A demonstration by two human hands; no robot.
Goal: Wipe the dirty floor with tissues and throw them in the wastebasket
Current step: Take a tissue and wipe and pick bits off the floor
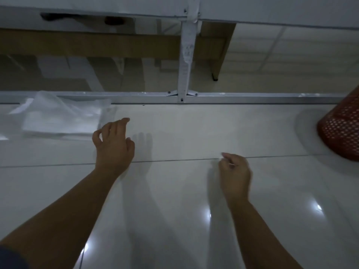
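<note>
Upper left of the frame: soft white stack of tissues in clear plastic wrap (pixel 62 117), lying on the shiny pale tiled floor (pixel 174 200) beside a grey metal rail (pixel 242 98). Right edge: red mesh plastic wastebasket (pixel 342 131), well apart from the stack. Left hand (pixel 113 144) near the stack, fingers spread, holding nothing. Right hand (pixel 235 171) curled, pinching maybe a tiny white scrap; too blurry to tell. No clear dirt spotted. Probably early: wiping and throwing away mostly left.

An indoor room, perhaps an office, is suggested by glossy floor tiles (pixel 174 191), an aluminium-framed glass partition (pixel 184 98) and a wooden desk (pixel 97 43) beyond the hands.
</note>
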